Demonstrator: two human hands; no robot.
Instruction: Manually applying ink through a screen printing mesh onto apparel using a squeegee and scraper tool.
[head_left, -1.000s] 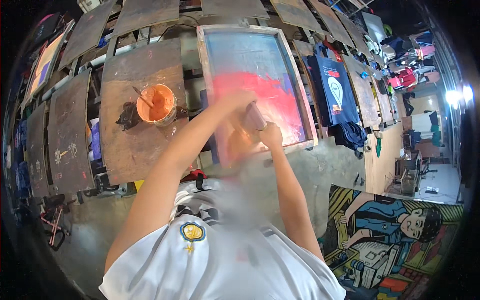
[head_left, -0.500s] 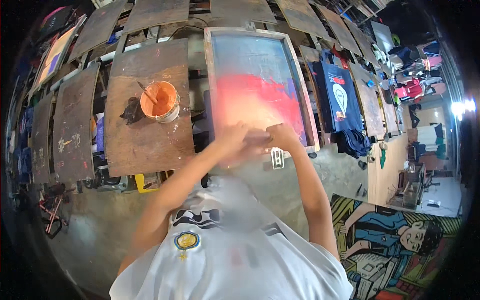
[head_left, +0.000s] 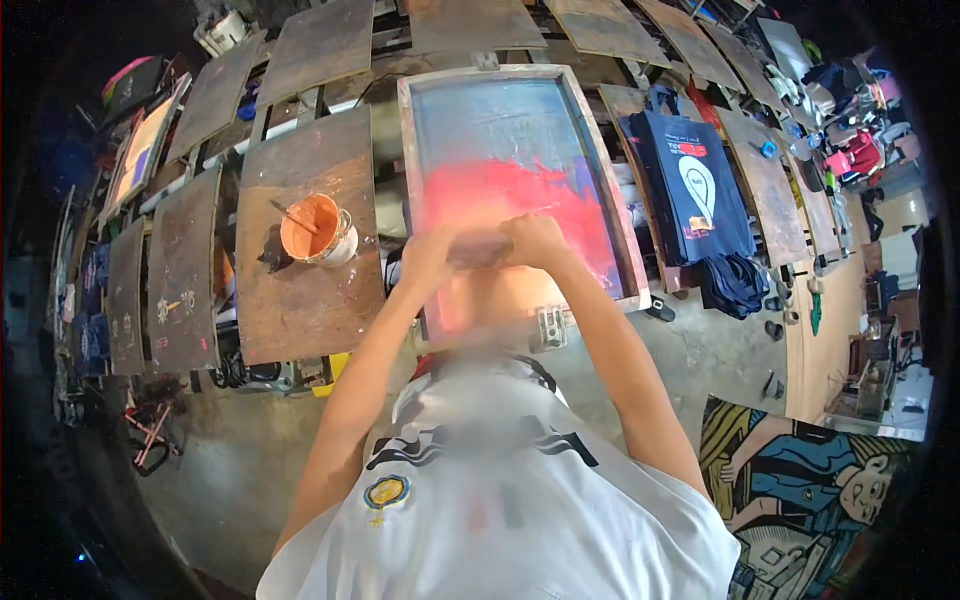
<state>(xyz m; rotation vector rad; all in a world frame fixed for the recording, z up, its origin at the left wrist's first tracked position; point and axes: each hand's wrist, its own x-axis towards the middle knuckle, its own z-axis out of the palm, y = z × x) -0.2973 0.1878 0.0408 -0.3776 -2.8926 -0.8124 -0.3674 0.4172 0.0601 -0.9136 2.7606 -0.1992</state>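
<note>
A wood-framed printing screen [head_left: 520,73] lies in front of me, with red ink [head_left: 520,190] spread over the lower half of its bluish mesh. Both hands grip a squeegee [head_left: 478,250] that spans the near part of the mesh; its outline is blurred. My left hand [head_left: 428,260] is closed round its left end, and my right hand [head_left: 535,240] round its right end. Glare and blur hide much of the mesh just below the squeegee.
Left of the screen, a bucket of orange ink [head_left: 340,243] with a stick in it stands on a wooden board [head_left: 300,310]. Dark cloth bag with white print [head_left: 650,190] lies on the right-hand board. A metal hinge clamp [head_left: 551,328] sits at the screen's near edge.
My hands and the squeegee have moved away from me, farther up the screen from its near edge. The whole view has shifted slightly. Both hands keep their grip.
</note>
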